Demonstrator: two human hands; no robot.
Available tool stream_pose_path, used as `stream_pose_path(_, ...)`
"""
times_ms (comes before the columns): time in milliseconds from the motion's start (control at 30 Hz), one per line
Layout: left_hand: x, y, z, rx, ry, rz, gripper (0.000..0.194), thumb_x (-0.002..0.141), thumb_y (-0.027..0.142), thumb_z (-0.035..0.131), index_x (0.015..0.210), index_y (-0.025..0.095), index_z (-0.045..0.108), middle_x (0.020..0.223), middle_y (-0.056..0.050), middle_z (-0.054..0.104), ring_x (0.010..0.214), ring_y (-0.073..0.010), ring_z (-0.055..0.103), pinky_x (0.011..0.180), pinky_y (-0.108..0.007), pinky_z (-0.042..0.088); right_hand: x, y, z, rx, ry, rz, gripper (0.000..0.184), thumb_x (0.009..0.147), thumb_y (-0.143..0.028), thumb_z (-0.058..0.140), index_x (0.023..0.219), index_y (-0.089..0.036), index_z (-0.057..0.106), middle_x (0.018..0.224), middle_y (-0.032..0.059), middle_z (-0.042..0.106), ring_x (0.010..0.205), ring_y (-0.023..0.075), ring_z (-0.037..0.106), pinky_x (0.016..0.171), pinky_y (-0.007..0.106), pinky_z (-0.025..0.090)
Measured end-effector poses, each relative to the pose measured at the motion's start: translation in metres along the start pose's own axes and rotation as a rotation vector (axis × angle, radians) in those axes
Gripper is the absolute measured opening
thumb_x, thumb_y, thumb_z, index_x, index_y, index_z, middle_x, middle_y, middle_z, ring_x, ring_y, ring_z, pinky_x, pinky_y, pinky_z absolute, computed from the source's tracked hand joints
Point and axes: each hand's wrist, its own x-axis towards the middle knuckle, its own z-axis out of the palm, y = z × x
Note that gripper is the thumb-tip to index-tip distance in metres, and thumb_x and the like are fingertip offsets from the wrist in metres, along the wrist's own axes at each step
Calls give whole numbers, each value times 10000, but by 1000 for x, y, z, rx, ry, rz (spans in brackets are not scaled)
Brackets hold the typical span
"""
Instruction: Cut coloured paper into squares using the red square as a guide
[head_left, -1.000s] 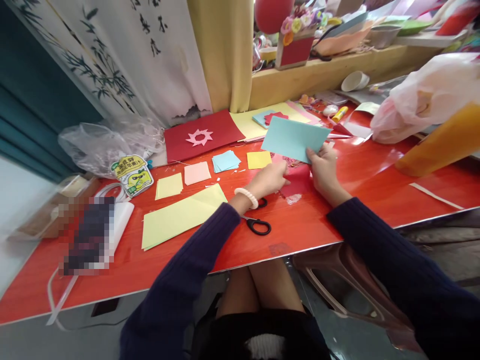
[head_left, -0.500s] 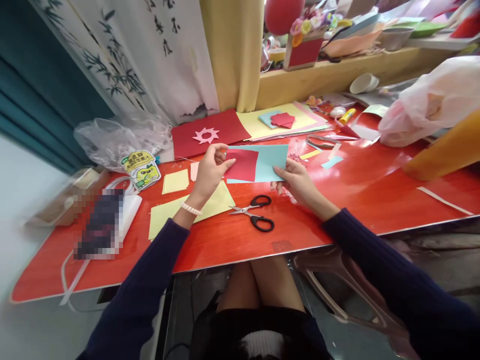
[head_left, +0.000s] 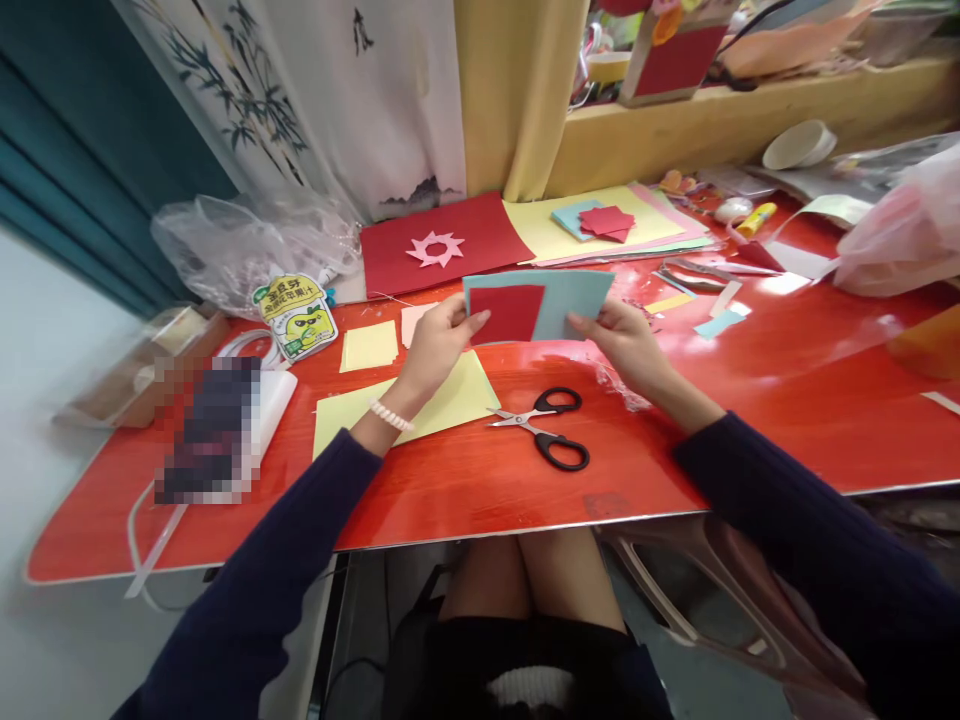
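Note:
A light blue sheet of paper [head_left: 574, 297] is held up above the table between both hands, with a smaller red piece of paper [head_left: 506, 313] laid over its left part. My left hand [head_left: 442, 340] pinches the left edges of both papers between thumb and fingers. At the right end, my right hand [head_left: 619, 340] grips the blue sheet, thumb in front and fingers mostly hidden behind. Black-handled scissors [head_left: 544, 425] lie partly spread on the table below the papers. Beside my left forearm is a pale yellow sheet [head_left: 450, 395].
Yellow squares [head_left: 369, 346] and a pouch [head_left: 298, 318] lie left. At the back are a dark red sheet [head_left: 480, 235] with a pink paper star ring [head_left: 435, 250], and a paper stack [head_left: 652, 215] bearing red pieces [head_left: 607, 223]. A plastic bag [head_left: 904, 225] stands right.
The view has shifted, so the table contents sit differently in frame. The red piece now lies more squarely over the blue sheet's left end, near its left edge. Both hands keep their grip.

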Motion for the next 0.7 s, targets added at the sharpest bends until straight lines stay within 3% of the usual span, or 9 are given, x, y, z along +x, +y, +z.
stream_pose_path(167,8,-9,16,-8,-148,-68,219,840,228,581,1047,163,611,1086,-73,706,1009,-179,657,922,-341,485,-1,3,-25,-87,-17,126,260,779,-327,703,1027,-250,685,1098,12,707,1048,214,645,994,432,471)
stream_pose_path(400,6,-2,9,395,-84,-21,146,807,268,634,914,168,628,972,-80,695,917,-209,632,838,-352,460,-3,-6,-19,-125,-29,123,265,814,-332,673,1065,-250,684,1140,24,691,1053,215,634,979,436,475)
stream_pose_path(467,8,-4,7,434,-77,6,107,803,275,639,799,178,595,849,-51,664,820,-192,608,789,-341,445,-2,-4,-19,-118,-25,123,247,821,-333,666,1051,-246,691,1125,27,696,1032,214,640,982,444,470)
stream_pose_path(567,9,-7,6,475,-53,17,272,795,262,643,610,198,454,664,-2,544,662,-156,523,696,-320,404,-2,1,-21,-71,-33,95,233,833,-325,653,1049,-247,693,1116,22,698,1025,202,644,993,433,465)
stream_pose_path(700,7,-4,5,366,-110,-12,307,812,258,613,588,208,409,606,20,486,626,-144,482,641,-300,364,-2,3,-22,-43,-38,86,236,830,-320,656,1052,-249,694,1070,24,708,969,198,662,936,412,504)
